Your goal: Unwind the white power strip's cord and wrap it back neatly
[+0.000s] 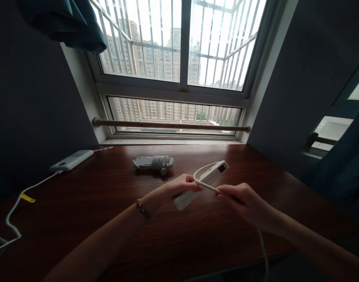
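While both hands work above it, the dark wooden table (114, 219) is the largest thing in view, running back to the window (179, 51) and its horizontal rail (170, 125). Taking the table's middle as the landmark: at its far left edge lies a white power bank (71, 160), with a thin white cable (17, 207) trailing from it toward the near left corner, a yellow tag on it. Toward the far side of the middle sits a second white power strip (152, 162) with its cord bundled on top, well apart from the hands.

Just right of the table's middle and lifted off the wood, the white power strip (201, 183) is held by the left hand (176, 190), whose fingers are curled closed around the lower part of its body. The right hand (244, 201) is just beside it, fingers pinched shut on the strip's cord (207, 184), which loops over the top of the strip; more cord hangs down past the right wrist toward the table's near edge (where it ends is out of view).

As a judgement: the loop looks loose, so it could spring open if the pinch slackens. The hanging length could also snag on the table's near edge and tug the strip askew, since the left hand grips only one end.
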`<state>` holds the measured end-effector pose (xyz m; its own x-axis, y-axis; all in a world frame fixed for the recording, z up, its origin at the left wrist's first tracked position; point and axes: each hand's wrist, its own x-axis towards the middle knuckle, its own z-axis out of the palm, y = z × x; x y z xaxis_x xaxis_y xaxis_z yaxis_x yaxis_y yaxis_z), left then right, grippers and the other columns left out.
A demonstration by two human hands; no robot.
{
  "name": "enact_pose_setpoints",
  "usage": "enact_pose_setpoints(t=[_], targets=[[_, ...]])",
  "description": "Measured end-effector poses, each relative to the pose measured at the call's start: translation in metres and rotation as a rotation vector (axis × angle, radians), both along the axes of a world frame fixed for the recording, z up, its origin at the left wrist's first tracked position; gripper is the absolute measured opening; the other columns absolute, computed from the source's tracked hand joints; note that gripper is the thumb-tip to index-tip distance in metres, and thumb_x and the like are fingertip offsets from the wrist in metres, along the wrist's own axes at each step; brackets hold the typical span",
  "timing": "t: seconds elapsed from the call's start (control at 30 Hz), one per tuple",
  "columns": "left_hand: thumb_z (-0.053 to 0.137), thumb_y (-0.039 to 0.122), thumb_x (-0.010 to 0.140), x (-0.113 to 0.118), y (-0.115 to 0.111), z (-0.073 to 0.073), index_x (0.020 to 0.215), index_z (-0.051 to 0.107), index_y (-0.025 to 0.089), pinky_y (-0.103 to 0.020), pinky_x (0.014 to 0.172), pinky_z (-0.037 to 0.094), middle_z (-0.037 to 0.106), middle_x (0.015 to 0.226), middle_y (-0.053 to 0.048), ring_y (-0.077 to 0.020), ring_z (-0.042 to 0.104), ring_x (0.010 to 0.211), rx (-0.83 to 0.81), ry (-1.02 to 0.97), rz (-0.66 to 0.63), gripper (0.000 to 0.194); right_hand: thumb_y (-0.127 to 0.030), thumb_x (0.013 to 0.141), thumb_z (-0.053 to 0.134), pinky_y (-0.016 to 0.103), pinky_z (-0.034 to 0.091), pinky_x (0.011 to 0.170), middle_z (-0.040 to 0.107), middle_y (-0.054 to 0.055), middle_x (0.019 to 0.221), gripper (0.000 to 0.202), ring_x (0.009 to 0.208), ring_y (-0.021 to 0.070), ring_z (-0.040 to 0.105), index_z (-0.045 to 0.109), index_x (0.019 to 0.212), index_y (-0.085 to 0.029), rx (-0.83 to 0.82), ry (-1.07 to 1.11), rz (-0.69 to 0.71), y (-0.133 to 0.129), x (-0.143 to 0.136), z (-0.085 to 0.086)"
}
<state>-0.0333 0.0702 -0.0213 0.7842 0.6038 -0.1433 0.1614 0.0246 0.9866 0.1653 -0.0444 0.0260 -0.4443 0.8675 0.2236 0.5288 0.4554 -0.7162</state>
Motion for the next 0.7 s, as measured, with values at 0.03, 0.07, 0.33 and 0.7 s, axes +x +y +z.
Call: enact_pose_setpoints(t=[0.03, 0.07, 0.33, 0.7], targets=[[0.066, 0.035, 0.064, -0.002, 0.001, 0.001, 0.081, 0.055, 0.010, -0.021, 0.051, 0.032, 0.055, 0.071, -0.002, -0.0104, 0.047, 0.058, -0.016, -0.034, -0.015, 0.032, -0.031, 0.091, 0.045, 0.019, 0.025, 0.050, 0.038, -0.002, 0.061, 0.027, 0.055, 0.0055, 0.029, 0.060, 0.084, -0.009, -0.021, 0.018, -0.003, 0.001, 0.003, -0.004], [0.066, 0.035, 0.065, -0.003, 0.000, 0.002, 0.082, 0.055, 0.011, -0.021, 0.051, 0.033, 0.055, 0.071, -0.003, -0.0105, 0.048, 0.058, -0.033, -0.069, -0.031, 0.031, -0.033, 0.090, 0.047, 0.019, 0.023, 0.049, 0.037, -0.002, 0.061, 0.027, 0.055, 0.0054, 0.029, 0.060, 0.087, -0.009, -0.056, 0.035, 0.010, 0.003, 0.008, -0.008], [0.058, 0.039, 0.065, -0.011, -0.004, 0.005, 0.091, 0.051, 0.010, -0.021, 0.048, 0.033, 0.053, 0.076, -0.006, -0.0099, 0.047, 0.056, -0.282, -0.420, -0.109, 0.039, -0.041, 0.087, 0.051, 0.016, 0.020, 0.036, 0.033, -0.005, 0.045, 0.039, 0.038, 0.0035, 0.026, 0.064, 0.083, -0.004, -0.722, 0.221, 0.334, 0.028, 0.061, -0.052], [0.073, 0.040, 0.052, -0.007, -0.037, 0.026, 0.083, 0.062, 0.016, -0.020, 0.050, 0.031, 0.055, 0.073, 0.002, -0.0118, 0.045, 0.062, 0.304, 0.375, -0.510, 0.042, -0.028, 0.062, 0.067, 0.017, 0.021, 0.038, 0.042, -0.003, 0.048, 0.021, 0.044, 0.0050, 0.034, 0.056, 0.059, -0.010, -0.586, -0.519, 0.006, 0.066, 0.040, -0.014]])
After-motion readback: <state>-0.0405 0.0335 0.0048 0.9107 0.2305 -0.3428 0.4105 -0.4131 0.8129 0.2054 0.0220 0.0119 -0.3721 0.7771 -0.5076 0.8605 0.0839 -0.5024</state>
